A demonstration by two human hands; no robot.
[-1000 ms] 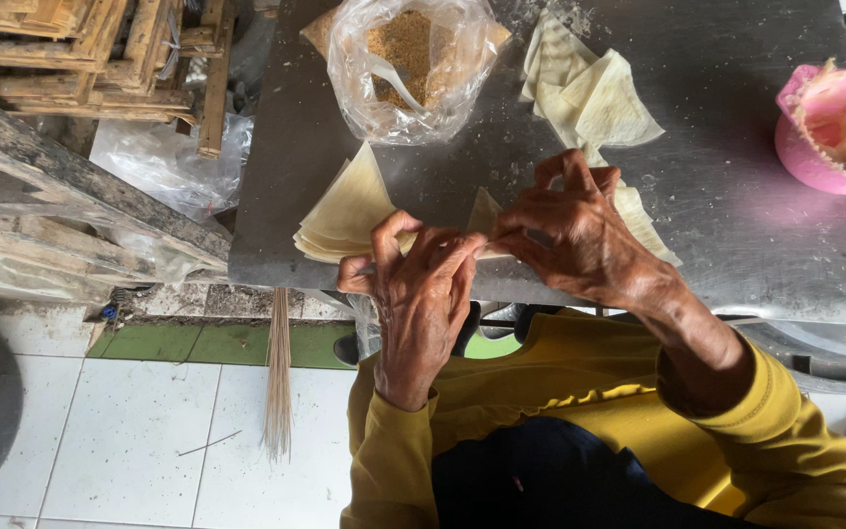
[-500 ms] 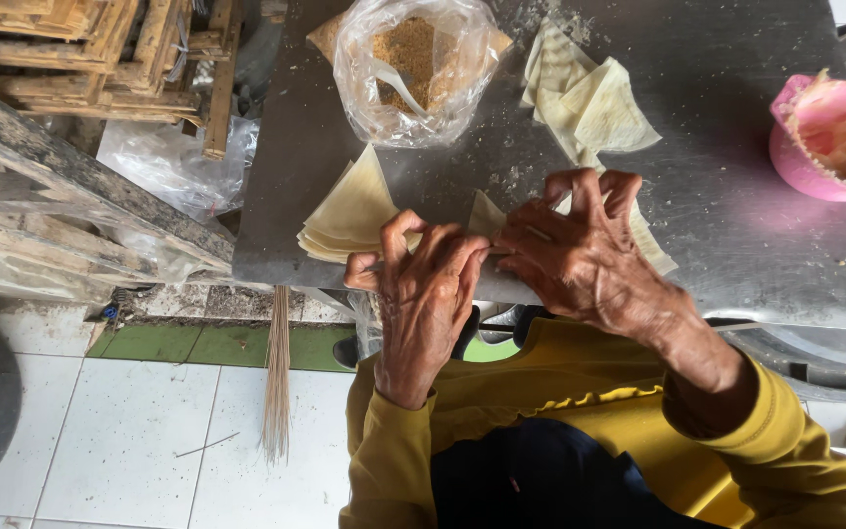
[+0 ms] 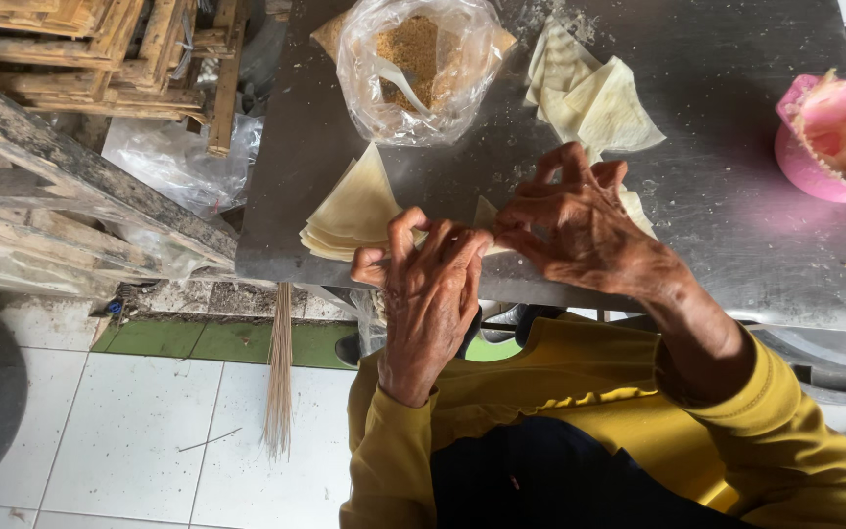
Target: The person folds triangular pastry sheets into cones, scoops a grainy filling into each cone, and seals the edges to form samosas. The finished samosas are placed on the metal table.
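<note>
My left hand and my right hand meet at the near edge of a grey metal table. Together they pinch a thin pale pastry wrapper, most of it hidden by the fingers. A stack of the same triangular wrappers lies just left of my left hand. Beyond the hands stands a clear plastic bag of brown crumbly filling. Folded pastry pieces lie in a loose pile behind my right hand.
A pink bowl holding food sits at the table's right edge. Stacked wooden slats and crumpled plastic fill the left side. A bundle of thin sticks hangs down over the white tiled floor.
Both hands have kept working the wrapper between the fingertips. The right hand's fingers have lifted and curled more over the wrapper.
</note>
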